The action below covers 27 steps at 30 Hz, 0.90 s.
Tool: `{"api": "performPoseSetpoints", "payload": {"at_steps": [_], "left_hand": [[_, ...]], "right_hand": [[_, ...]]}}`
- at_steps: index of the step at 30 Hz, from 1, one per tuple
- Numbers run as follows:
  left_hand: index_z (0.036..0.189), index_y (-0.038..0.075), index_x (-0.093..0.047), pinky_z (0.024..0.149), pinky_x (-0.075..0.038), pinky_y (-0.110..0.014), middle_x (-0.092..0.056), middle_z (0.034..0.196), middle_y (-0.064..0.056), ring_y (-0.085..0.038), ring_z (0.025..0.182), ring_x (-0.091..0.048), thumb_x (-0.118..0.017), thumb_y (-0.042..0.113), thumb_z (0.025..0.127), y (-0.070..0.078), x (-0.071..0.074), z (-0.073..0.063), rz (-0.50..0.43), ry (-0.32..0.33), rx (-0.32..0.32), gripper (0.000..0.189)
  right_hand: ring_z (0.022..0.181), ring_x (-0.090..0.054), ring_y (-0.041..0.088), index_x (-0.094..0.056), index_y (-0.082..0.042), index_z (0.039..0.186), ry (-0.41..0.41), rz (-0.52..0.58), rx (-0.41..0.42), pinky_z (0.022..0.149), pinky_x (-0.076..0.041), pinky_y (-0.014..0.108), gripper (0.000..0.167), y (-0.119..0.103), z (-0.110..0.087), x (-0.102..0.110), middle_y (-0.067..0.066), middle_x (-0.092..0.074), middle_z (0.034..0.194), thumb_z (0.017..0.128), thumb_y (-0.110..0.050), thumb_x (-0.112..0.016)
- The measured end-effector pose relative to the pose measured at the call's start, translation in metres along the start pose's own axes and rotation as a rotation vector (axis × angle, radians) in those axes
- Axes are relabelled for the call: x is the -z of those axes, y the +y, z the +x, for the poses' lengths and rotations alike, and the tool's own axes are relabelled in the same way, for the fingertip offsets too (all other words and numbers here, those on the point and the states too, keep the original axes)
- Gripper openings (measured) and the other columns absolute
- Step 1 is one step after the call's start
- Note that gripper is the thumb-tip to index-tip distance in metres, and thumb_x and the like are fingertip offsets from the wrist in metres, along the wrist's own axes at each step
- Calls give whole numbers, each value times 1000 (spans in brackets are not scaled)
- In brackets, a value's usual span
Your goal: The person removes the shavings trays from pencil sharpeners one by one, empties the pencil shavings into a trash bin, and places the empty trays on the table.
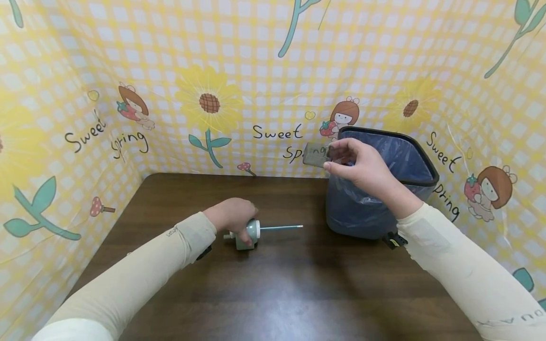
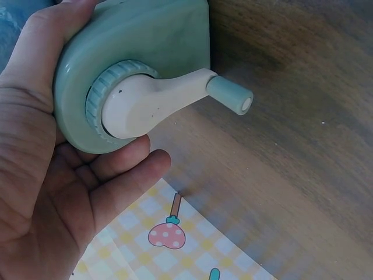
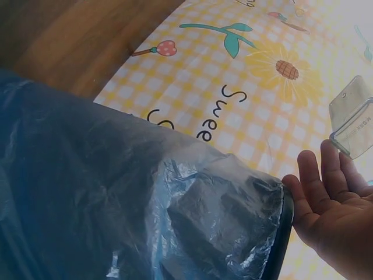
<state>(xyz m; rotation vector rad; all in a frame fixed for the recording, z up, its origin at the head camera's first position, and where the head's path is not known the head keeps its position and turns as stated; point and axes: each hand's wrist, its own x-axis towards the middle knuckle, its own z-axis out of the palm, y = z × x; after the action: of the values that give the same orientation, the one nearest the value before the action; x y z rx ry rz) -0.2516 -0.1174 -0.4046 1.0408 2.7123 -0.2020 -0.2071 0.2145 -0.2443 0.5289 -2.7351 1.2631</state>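
My left hand (image 1: 233,215) grips a green hand-crank pencil sharpener (image 1: 253,229) low over the tabletop. From its right end sticks a light-blue pencil (image 1: 279,228). In the left wrist view the white crank (image 2: 157,105) shows, with a green knob (image 2: 230,94) at its tip. Raised at the bin's left rim, my right hand (image 1: 364,166) pinches a clear greyish shavings drawer (image 1: 314,155) between thumb and fingers. The right wrist view shows this see-through drawer (image 3: 348,114) beyond the fingertips.
A dark-rimmed bin (image 1: 428,182) with a bluish plastic liner (image 3: 93,192) stands at the table's back right, under my right forearm. Around the brown wooden table (image 1: 277,293) hangs a yellow checked cloth (image 1: 256,71) printed with flowers.
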Motion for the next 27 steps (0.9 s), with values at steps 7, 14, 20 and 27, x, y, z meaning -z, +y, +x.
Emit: {"api": "performPoseSetpoints", "payload": {"at_steps": [7,14,20,27], "left_hand": [[118,11,-69,84,-56,-34,-67,97,4,-11,80,-58,-86,64,69,1,0,-1,4,-17,4,74],[116,11,-69,84,-56,-34,-67,96,4,-12,80,-58,-86,63,69,1,1,-1,5,-15,6,73],[115,11,-68,84,-56,-33,-67,97,4,-12,81,-59,-85,65,69,-1,-2,1,22,-18,5,73],[119,9,-69,83,-57,-34,-67,96,3,-12,79,-58,-85,63,70,-1,0,1,12,-11,4,75]], "right_hand": [[112,-62,24,-58,-11,136,-4,-13,13,95,-52,47,53,2,-4,-4,9,-65,123,92,-34,-77],[114,-61,27,-56,-9,138,-31,-4,35,95,-51,46,56,-4,-8,-5,12,-63,127,93,-35,-76],[112,-62,25,-58,-10,137,-28,-10,31,92,-52,43,55,-4,-8,-9,11,-63,125,92,-35,-77],[112,-61,26,-58,-9,136,-25,-9,45,94,-52,44,55,-4,-8,-11,10,-64,125,91,-33,-78]]}}
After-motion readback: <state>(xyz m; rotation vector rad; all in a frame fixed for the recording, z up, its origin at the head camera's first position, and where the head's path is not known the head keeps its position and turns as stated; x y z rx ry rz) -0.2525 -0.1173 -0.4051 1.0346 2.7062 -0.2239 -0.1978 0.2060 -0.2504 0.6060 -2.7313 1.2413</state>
